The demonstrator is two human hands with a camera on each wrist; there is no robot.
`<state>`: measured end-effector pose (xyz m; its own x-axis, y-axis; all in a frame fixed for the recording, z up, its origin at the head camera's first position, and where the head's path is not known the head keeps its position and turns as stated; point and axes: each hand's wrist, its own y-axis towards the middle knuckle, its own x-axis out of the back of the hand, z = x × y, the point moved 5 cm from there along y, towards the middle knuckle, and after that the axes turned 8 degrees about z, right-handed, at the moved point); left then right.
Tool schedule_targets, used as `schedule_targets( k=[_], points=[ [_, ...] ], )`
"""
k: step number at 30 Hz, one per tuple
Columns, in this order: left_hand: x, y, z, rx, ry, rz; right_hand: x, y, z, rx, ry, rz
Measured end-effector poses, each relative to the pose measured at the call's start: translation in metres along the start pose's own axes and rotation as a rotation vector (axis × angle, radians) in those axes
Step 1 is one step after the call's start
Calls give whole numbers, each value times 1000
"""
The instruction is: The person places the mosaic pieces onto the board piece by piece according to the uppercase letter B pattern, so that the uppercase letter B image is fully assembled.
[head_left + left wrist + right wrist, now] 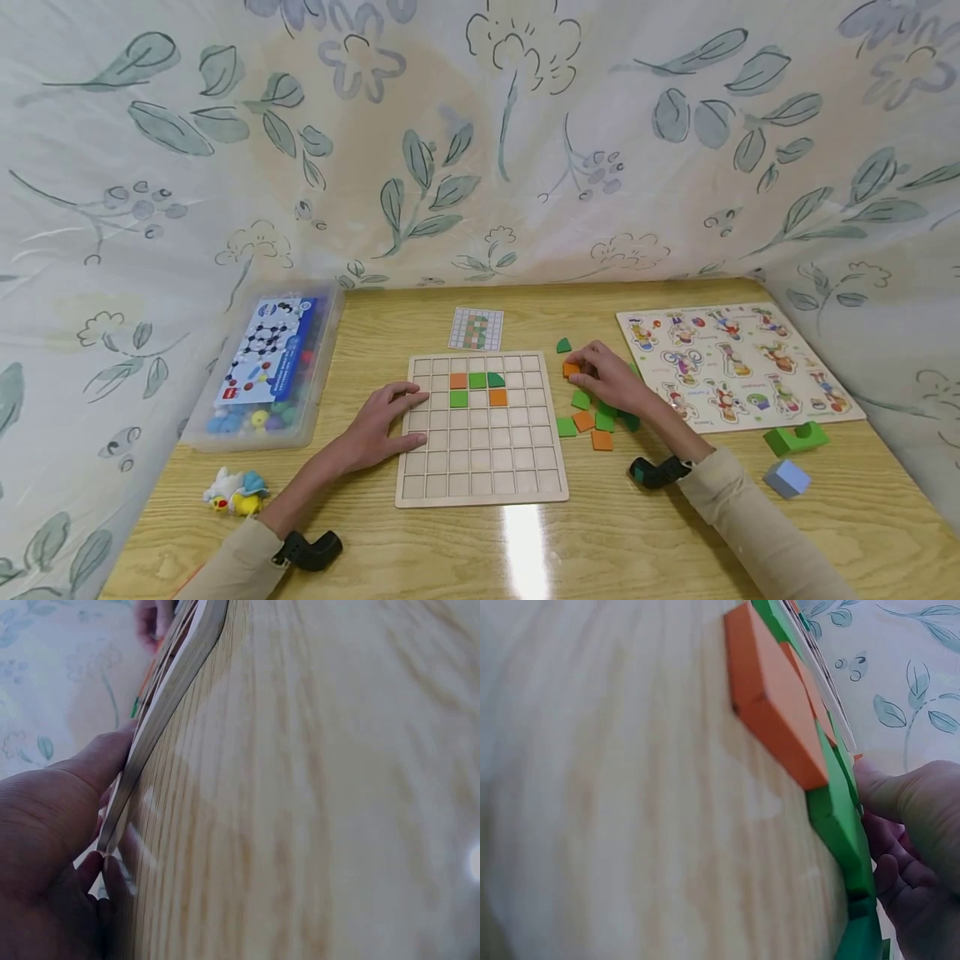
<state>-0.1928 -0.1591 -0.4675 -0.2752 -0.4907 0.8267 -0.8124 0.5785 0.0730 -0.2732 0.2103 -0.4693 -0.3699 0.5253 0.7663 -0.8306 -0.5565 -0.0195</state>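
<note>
A wooden grid board (480, 458) lies in front of me. Its upper rows hold an orange square tile (458, 381), two light green squares, a dark green quarter-circle (496, 380) and another orange square (498, 397). My left hand (381, 423) rests on the board's left edge, thumb and fingers spread; the left wrist view shows it against the rim (161, 709). To the right of the board, my right hand (611, 379) pinches an orange square tile (567, 369) between thumb and fingertips. Loose orange and green tiles (602, 440) lie under and beside this hand, partly hidden by it.
Behind the board lies a small pattern card (476, 328). A clear plastic box (262, 358) stands at the left, with a small toy (236, 492) before it. A picture puzzle board (705, 367), a green block (797, 438) and a blue block (787, 478) are at the right.
</note>
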Motion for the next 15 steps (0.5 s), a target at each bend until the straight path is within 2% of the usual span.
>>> schedule_targets(
  k=[8, 15],
  points=[
    [0, 0, -1, 18, 0, 13, -1, -1, -1, 3, 18, -12],
    [0, 0, 0, 19, -5, 16, 1, 0, 1, 4, 44, -59]
  ],
)
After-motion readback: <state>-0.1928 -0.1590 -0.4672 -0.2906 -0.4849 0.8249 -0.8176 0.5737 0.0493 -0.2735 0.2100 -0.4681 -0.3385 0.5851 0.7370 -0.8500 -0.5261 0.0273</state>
